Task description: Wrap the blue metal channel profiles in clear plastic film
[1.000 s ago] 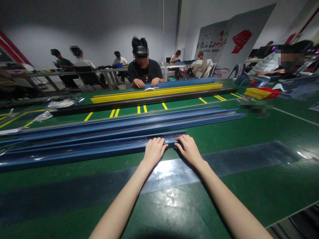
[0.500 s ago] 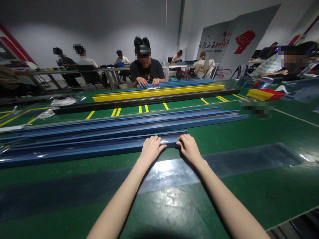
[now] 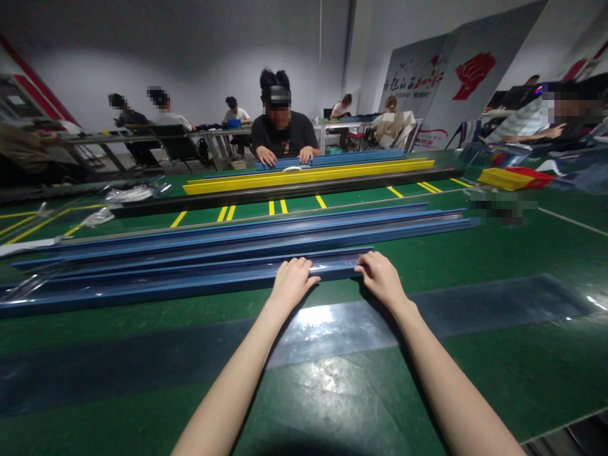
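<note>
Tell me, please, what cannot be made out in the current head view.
In the head view:
Nearest blue rail: left end cut off by the picture's left edge.
Rail surface under the left hand: hidden by that hand.
Right hand: too small to tell whether it grips or merely touches.
Small things just nearer than the yellow tray: blurred by pixelation.

Workshop, green worktable (image 3: 109, 424), long blue channels (image 3: 166, 282), yellow channel (image 3: 308, 177), people (image 3: 168, 118) at rear tables (image 3: 85, 138)

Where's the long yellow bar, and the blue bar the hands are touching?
Yellow bar (image 3: 308, 177): head view, middle of its near side.
Blue bar (image 3: 185, 289): head view, on its near side wall.
</note>
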The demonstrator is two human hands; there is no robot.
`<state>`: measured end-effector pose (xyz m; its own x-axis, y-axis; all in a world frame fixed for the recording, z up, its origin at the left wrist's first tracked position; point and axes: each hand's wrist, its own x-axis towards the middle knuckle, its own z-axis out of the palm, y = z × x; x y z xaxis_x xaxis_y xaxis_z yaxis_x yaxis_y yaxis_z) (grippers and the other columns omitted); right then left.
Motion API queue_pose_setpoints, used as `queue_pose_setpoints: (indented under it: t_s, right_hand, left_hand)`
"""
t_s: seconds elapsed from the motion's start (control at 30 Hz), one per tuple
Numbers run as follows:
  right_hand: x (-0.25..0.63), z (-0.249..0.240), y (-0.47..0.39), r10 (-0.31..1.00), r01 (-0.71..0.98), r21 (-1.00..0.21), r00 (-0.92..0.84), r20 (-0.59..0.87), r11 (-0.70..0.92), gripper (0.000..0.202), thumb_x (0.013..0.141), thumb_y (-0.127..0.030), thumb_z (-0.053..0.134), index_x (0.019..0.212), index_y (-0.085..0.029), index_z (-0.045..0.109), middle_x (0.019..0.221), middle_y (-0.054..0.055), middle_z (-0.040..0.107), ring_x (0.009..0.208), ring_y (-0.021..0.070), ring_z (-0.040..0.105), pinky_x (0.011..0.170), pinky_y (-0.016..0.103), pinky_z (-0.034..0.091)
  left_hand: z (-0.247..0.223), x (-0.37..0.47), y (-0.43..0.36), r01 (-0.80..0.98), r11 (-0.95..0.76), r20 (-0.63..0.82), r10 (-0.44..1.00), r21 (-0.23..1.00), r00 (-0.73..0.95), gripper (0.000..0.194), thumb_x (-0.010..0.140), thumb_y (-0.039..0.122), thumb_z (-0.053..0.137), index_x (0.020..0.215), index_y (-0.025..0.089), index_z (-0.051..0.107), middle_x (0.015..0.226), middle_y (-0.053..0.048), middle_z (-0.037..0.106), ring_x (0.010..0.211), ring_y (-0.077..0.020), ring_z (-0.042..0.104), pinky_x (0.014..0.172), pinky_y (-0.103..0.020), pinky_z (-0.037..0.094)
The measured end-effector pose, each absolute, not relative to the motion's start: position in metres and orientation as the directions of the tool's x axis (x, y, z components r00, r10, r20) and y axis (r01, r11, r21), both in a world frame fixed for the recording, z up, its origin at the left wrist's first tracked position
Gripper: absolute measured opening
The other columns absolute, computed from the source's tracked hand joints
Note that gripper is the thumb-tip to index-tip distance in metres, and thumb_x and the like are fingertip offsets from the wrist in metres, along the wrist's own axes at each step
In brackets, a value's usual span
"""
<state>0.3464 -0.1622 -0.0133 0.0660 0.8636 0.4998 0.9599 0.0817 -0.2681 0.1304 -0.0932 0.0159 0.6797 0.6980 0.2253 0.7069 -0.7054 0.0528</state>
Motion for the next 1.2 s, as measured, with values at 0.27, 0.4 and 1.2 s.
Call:
queue_pose_setpoints:
  t_s: [0.27, 0.4, 1.2]
  right_hand:
    - [0.364, -0.013, -0.171, 0.851, 0.948, -0.313, 0.120, 0.511, 0.055, 0.011, 0.081, -0.026, 0.047, 0.074, -0.021, 0.054, 0.076, 0.004, 0.058, 0.077, 0.0194, 0.050, 0.068, 0.030, 0.037]
    - [0.364, -0.015, -0.171, 0.854, 0.944, -0.325, 0.125, 0.505, 0.054, 0.010, 0.080, -0.026, 0.047, 0.075, -0.021, 0.053, 0.078, 0.005, 0.058, 0.079, 0.0201, 0.050, 0.070, 0.031, 0.038]
    - [0.362, -0.016, -0.170, 0.852, 0.937, -0.346, 0.137, 0.506, 0.054, 0.009, 0.080, -0.025, 0.047, 0.075, -0.021, 0.053, 0.078, 0.005, 0.058, 0.079, 0.0209, 0.049, 0.072, 0.033, 0.039]
  left_hand:
    - [0.013, 0.131, -0.091, 0.677, -0.734, 0.215, 0.670, 0.050, 0.710, 0.023, 0.082, 0.037, 0.053, 0.092, 0.017, 0.056, 0.099, -0.005, 0.063, 0.092, -0.0202, 0.054, 0.074, -0.030, 0.038]
    - [0.013, 0.131, -0.091, 0.675, -0.737, 0.201, 0.668, 0.045, 0.716, 0.020, 0.083, 0.037, 0.051, 0.085, 0.018, 0.057, 0.095, -0.004, 0.065, 0.089, -0.0200, 0.055, 0.072, -0.030, 0.037]
    - [0.007, 0.128, -0.087, 0.672, -0.736, 0.263, 0.667, 0.086, 0.697, 0.021, 0.081, 0.039, 0.054, 0.090, 0.020, 0.051, 0.090, -0.003, 0.062, 0.086, -0.0179, 0.056, 0.072, -0.028, 0.037]
